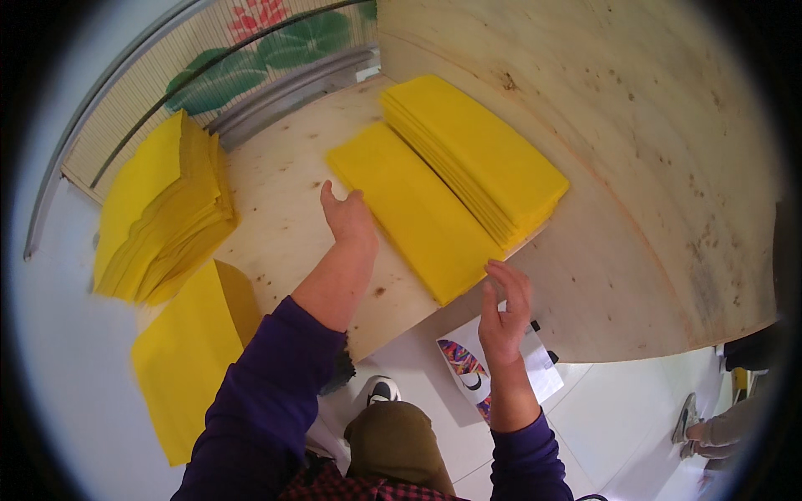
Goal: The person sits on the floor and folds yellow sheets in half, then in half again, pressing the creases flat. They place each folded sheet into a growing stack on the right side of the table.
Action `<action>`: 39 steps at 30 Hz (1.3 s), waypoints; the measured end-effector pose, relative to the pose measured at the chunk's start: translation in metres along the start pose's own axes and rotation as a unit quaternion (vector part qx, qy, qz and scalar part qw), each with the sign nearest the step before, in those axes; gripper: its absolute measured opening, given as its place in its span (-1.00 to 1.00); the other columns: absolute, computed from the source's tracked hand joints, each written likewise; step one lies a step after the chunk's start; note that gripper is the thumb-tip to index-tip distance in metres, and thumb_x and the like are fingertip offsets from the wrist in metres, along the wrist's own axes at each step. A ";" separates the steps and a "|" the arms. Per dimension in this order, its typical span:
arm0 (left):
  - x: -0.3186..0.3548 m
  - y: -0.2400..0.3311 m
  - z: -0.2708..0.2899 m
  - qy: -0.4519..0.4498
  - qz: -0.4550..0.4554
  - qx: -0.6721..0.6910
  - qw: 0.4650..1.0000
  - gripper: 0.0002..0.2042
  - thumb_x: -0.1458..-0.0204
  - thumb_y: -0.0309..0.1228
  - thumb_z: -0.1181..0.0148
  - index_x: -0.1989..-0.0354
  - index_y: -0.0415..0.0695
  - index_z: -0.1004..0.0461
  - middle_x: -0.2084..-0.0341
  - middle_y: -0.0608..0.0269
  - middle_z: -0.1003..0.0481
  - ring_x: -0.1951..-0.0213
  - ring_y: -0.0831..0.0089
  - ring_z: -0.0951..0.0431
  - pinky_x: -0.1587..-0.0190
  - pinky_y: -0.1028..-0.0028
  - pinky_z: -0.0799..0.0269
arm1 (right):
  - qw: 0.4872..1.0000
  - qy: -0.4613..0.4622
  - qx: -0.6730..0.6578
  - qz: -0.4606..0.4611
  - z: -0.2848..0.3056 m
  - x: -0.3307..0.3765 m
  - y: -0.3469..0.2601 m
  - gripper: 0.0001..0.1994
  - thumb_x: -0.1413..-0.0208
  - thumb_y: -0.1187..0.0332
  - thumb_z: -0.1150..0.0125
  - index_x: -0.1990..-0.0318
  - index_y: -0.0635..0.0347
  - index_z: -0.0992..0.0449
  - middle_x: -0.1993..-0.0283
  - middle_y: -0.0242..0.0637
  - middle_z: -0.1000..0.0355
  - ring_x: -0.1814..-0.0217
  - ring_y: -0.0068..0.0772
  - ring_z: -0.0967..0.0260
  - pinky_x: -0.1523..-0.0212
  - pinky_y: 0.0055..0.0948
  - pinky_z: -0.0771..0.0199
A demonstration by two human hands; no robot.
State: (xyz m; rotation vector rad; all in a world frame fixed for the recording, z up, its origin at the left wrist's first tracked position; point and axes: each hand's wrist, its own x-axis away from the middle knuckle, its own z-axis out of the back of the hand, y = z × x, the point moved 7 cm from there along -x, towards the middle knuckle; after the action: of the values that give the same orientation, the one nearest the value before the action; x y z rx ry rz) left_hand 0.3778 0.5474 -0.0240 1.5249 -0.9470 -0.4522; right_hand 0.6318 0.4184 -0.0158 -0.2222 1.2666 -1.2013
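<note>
My left hand [348, 215] hovers open over the wooden table [284, 209], its fingers at the left edge of a flat yellow sheet [413, 209]. My right hand [504, 307] is open too, fingers spread, just off the near corner of that sheet by the table's front edge. It holds nothing. Behind the sheet lies a thick stack of folded yellow sheets [476, 154].
A second, messier pile of yellow sheets [163, 213] sits at the table's left, and more yellow sheets [192, 359] hang off the near left edge. A printed paper [476, 367] lies on the white tiled floor. Another person's feet [697, 426] show at lower right.
</note>
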 end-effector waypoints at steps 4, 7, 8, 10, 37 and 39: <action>0.022 0.044 0.000 -0.033 0.006 0.046 0.998 -0.36 -0.11 -0.55 0.02 -0.39 -0.09 0.05 -0.25 0.08 -0.17 -0.20 0.30 -0.25 -0.20 0.35 -0.18 | 0.995 -0.086 0.018 0.043 -0.031 -0.033 -0.021 -0.67 -0.08 0.47 -0.17 -0.03 0.30 -0.45 -0.14 -0.03 -0.37 -0.21 0.01 -0.25 -0.25 -0.15 -0.19; 0.038 0.084 0.004 -0.055 -0.042 0.049 0.996 -0.40 -0.12 -0.54 0.04 -0.38 -0.14 0.00 -0.29 0.07 -0.14 -0.29 0.31 -0.15 -0.27 0.35 -0.09 | 0.984 -0.153 0.079 0.051 -0.064 -0.052 -0.026 -0.58 -0.13 0.34 -0.16 -0.12 0.35 -0.37 -0.25 0.03 -0.28 -0.33 0.06 -0.14 -0.33 -0.10 -0.08; 0.045 0.097 0.007 -0.080 -0.070 0.075 0.992 -0.41 -0.12 -0.54 0.03 -0.37 -0.15 -0.03 -0.31 0.10 -0.11 -0.33 0.31 -0.07 -0.31 0.33 0.01 | 0.978 -0.174 0.105 0.052 -0.073 -0.054 -0.026 -0.54 -0.15 0.29 -0.15 -0.15 0.37 -0.35 -0.28 0.05 -0.24 -0.37 0.07 -0.10 -0.36 -0.09 -0.05; 0.058 0.121 0.018 -0.128 -0.119 0.123 0.977 -0.44 -0.11 -0.53 0.00 -0.34 -0.16 -0.11 -0.36 0.17 -0.05 -0.41 0.30 0.10 -0.40 0.29 0.21 | 0.969 -0.213 0.116 0.041 -0.086 -0.052 -0.026 -0.50 -0.17 0.25 -0.14 -0.17 0.39 -0.32 -0.30 0.08 -0.21 -0.40 0.08 -0.05 -0.39 -0.09 0.01; 0.228 0.151 0.546 0.214 -0.334 -0.313 0.863 -0.60 -0.21 -0.53 0.16 -0.24 -0.26 -0.26 -0.27 0.07 -0.26 -0.32 0.23 -0.19 -0.35 0.21 -0.02 | 0.923 -0.239 0.286 0.092 -0.131 -0.028 -0.051 -0.72 0.10 0.34 -0.37 0.21 0.16 -0.49 0.16 -0.17 -0.41 0.02 -0.08 -0.33 0.02 -0.16 -0.39; 0.233 0.142 0.569 0.226 -0.316 -0.311 0.867 -0.60 -0.20 -0.55 0.16 -0.23 -0.25 -0.27 -0.27 0.08 -0.26 -0.32 0.24 -0.18 -0.36 0.21 0.00 | 0.915 -0.245 0.309 0.086 -0.139 -0.031 -0.042 -0.73 0.10 0.32 -0.37 0.24 0.15 -0.48 0.18 -0.18 -0.40 0.02 -0.09 -0.34 0.05 -0.17 -0.42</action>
State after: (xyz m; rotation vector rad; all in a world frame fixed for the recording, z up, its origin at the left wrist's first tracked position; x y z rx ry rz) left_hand 0.0467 0.0158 0.0523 1.2144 0.1094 -0.7372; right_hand 0.5007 0.4884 -0.0181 0.0586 0.4238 -1.2342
